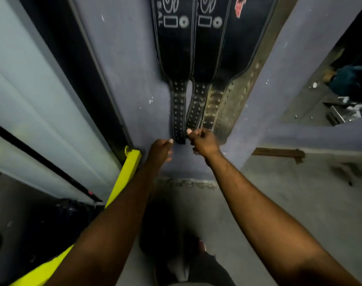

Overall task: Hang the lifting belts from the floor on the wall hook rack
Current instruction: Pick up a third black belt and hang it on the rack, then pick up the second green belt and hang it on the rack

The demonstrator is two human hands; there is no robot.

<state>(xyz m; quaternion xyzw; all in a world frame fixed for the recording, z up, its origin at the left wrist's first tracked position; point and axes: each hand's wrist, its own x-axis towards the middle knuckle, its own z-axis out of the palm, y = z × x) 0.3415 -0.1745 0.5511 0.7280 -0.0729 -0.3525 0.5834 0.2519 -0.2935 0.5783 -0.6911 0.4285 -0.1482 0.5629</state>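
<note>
Four lifting belts (198, 65) hung side by side down the purple wall (124, 69), their studded tails reaching low; the hooks were out of view. The left hand (160, 150) reached up with its thumb touching the tail of the leftmost belt (179, 112), fingers loosely curled and gripping nothing. The right hand (204, 142) was closed in a pinch on the tail of the second belt (194, 109). Both forearms stretched forward, bare. White printing on the leftmost belt ended in "SAL". A yellow bar (127, 172) stood left.
</note>
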